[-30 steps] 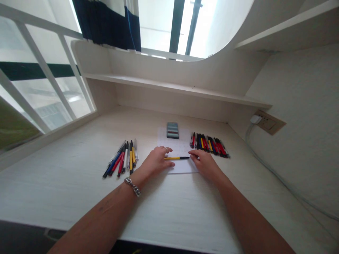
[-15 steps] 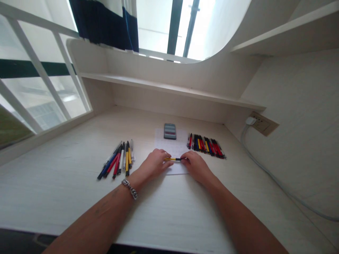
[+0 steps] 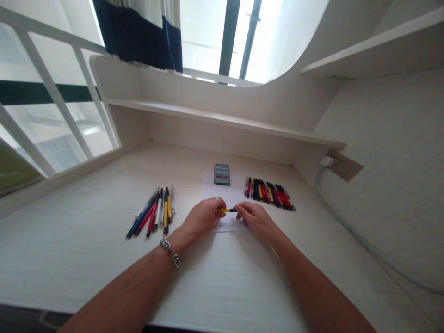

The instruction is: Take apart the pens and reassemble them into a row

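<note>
A yellow pen with a black end (image 3: 227, 210) lies crosswise between my two hands, just above the white paper (image 3: 229, 226). My left hand (image 3: 204, 216), with a ring and a chain bracelet, is closed on the yellow barrel. At the black end, the fingertips of my right hand (image 3: 255, 216) pinch the pen; its very tip is hidden by them. Left of my hands, a loose group of pens (image 3: 151, 215) in blue, red, white, yellow and clear lies on the desk. To the right, several red, black, yellow and blue pens (image 3: 270, 192) lie side by side in a row.
A small flat grey case (image 3: 222, 175) rests on the far part of the paper. Behind the white desk (image 3: 104, 259) runs a low shelf (image 3: 222, 119). On the right wall, a plug sits in a socket (image 3: 343, 165), its grey cable (image 3: 354, 226) trailing along the desk's right side.
Both hands still hold the pen. The fingers of my left hand have curled in more around the barrel, and my right fingers have drawn closer to it. The view has tilted slightly.
</note>
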Action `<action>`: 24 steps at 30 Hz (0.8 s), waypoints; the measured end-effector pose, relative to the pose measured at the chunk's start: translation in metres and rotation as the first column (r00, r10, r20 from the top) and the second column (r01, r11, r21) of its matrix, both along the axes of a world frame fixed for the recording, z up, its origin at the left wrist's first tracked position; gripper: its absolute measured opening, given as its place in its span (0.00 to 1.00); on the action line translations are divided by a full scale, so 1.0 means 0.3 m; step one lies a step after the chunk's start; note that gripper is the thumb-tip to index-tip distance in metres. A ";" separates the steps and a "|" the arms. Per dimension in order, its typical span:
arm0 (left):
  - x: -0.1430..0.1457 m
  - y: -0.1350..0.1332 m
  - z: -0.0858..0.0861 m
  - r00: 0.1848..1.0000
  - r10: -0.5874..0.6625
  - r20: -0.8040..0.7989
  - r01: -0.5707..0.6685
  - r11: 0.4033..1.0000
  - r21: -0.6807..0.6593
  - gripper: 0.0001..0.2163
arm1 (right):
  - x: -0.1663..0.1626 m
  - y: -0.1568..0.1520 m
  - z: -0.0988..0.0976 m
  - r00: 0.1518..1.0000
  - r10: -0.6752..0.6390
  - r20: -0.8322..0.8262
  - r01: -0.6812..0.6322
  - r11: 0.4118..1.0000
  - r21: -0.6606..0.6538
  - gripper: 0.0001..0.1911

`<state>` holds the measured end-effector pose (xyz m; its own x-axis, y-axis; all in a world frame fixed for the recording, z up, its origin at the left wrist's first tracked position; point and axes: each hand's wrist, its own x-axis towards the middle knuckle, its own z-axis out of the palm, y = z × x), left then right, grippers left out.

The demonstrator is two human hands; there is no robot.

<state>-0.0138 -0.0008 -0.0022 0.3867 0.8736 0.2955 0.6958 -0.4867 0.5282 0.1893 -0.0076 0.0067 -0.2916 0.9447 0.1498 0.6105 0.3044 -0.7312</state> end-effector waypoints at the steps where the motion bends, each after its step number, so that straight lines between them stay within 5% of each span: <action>1: 0.003 -0.002 0.001 1.000 -0.006 0.008 0.006 1.000 0.012 0.06 | -0.001 0.000 0.002 1.000 0.010 0.006 -0.010 0.999 -0.038 0.21; 6: 0.007 -0.011 0.012 0.999 -0.032 0.009 0.031 0.999 0.037 0.08 | -0.006 0.000 -0.007 0.998 0.027 -0.052 -0.033 0.992 -0.119 0.22; 24: -0.015 -0.008 0.029 1.000 -0.012 0.007 0.013 0.994 -0.106 0.15 | -0.041 -0.020 -0.008 0.991 0.044 -0.128 -0.035 0.997 0.071 0.09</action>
